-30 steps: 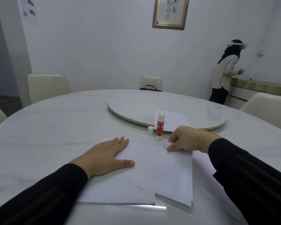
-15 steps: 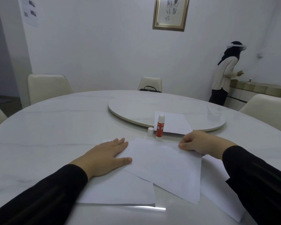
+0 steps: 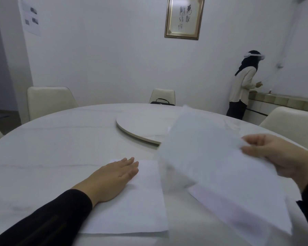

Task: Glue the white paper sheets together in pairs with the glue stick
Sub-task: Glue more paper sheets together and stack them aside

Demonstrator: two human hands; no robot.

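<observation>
My left hand [image 3: 114, 176] lies flat, fingers straight, pressing a white paper sheet [image 3: 140, 206] onto the marble table [image 3: 52, 148]. My right hand [image 3: 274, 155] pinches the right edge of a second white sheet [image 3: 203, 150], which is lifted off the table, tilted and blurred. Under that lifted sheet lies another white sheet [image 3: 247, 206] at the right. The raised paper hides the glue stick and its cap.
A round turntable [image 3: 140, 125] sits at the table's middle. Cream chairs [image 3: 48, 100] stand around the table, one with a black bag [image 3: 162, 101]. A person [image 3: 242, 89] stands at a counter at the back right.
My right hand has pulled the top sheet to the right and lifted it off the table. It now covers the glue stick. My left hand has stayed on the lower sheet.
</observation>
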